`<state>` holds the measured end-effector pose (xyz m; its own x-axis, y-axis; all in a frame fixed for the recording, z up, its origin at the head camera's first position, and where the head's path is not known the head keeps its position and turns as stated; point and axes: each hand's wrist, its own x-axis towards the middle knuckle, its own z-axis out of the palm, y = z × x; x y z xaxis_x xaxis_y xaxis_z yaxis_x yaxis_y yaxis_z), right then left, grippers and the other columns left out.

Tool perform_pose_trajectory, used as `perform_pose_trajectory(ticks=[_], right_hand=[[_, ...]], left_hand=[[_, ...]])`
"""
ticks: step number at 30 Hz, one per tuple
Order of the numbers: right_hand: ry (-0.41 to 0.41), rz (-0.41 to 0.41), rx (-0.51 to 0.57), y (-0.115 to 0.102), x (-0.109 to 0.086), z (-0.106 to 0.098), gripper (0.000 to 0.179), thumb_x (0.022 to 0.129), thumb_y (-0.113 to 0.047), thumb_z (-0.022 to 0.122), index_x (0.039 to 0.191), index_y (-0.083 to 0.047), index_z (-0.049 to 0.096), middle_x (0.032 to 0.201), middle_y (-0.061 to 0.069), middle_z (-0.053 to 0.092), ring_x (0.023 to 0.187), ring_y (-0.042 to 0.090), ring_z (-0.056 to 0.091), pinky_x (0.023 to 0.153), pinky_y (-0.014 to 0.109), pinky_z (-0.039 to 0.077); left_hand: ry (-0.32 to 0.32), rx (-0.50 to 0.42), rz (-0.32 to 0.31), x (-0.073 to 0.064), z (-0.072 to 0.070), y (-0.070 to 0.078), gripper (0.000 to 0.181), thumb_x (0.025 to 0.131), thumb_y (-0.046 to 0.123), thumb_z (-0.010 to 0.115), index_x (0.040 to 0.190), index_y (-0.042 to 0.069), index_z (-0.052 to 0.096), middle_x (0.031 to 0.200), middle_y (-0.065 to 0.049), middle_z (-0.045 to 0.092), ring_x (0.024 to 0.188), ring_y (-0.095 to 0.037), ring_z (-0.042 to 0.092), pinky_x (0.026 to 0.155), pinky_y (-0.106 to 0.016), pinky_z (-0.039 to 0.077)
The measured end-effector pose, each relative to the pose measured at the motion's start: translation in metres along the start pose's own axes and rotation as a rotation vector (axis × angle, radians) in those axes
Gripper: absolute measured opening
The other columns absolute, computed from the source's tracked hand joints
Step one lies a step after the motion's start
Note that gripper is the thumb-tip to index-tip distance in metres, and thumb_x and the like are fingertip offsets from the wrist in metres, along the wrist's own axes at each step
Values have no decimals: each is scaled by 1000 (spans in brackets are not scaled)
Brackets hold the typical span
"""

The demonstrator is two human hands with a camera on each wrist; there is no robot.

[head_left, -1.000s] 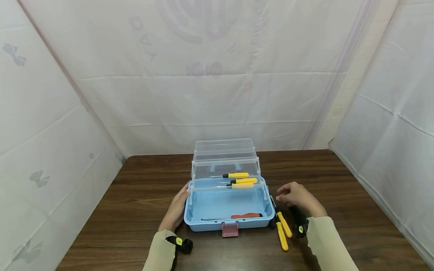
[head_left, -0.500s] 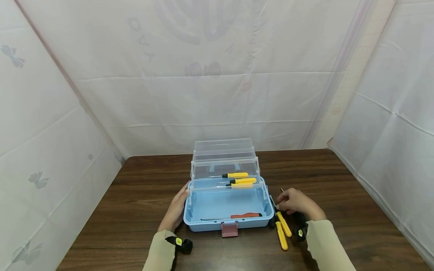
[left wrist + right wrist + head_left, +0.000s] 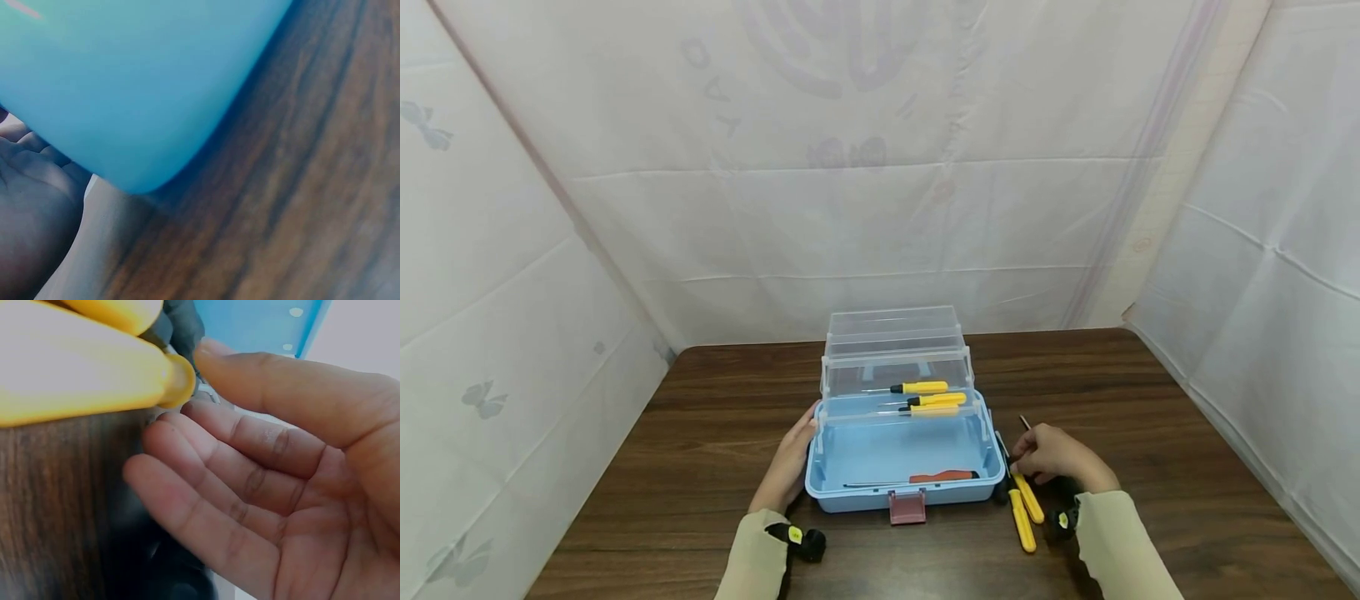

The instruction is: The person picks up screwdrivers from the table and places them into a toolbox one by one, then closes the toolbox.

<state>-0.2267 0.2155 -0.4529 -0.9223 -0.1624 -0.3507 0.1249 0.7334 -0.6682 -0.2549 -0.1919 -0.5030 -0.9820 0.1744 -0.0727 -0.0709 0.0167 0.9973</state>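
Beside the box, the right hand has lowered to a yellow screwdriver, its grip's state impossible to tell.

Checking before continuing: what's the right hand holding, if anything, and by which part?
Cannot tell; the right hand is by the front end of a yellow screwdriver handle.

Table: dark wood grain, running 9 to 3, far corners rounded. Back sheet at 12: white, creased, faded purple print, purplish stripe toward 1. Left sheet at 10: white, grey bows. Right sheet at 2: white, creased. Light soft, even.
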Motion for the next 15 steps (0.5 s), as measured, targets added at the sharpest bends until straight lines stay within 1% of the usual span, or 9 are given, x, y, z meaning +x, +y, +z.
perform_pose_trajectory(ticks=[6,15], right_hand=[[-4,-8,14,1,-2,2,25,79,-6,75,99,6,65,84,8,65,73,16,64,65,35,59],[19,20,9,-1,-1,5,23,79,-5,75,97,6,66,85,9,65,71,15,64,64,34,59]], left_hand=[[0,-2,-4,0,1,1,63,102,43,38,154,13,20,161,-11,17,149,-32,11,118,-53,15],[8,-16,-12,-1,1,2,61,102,42,38,154,14,22,161,-10,18,149,-31,13,118,-52,15]])
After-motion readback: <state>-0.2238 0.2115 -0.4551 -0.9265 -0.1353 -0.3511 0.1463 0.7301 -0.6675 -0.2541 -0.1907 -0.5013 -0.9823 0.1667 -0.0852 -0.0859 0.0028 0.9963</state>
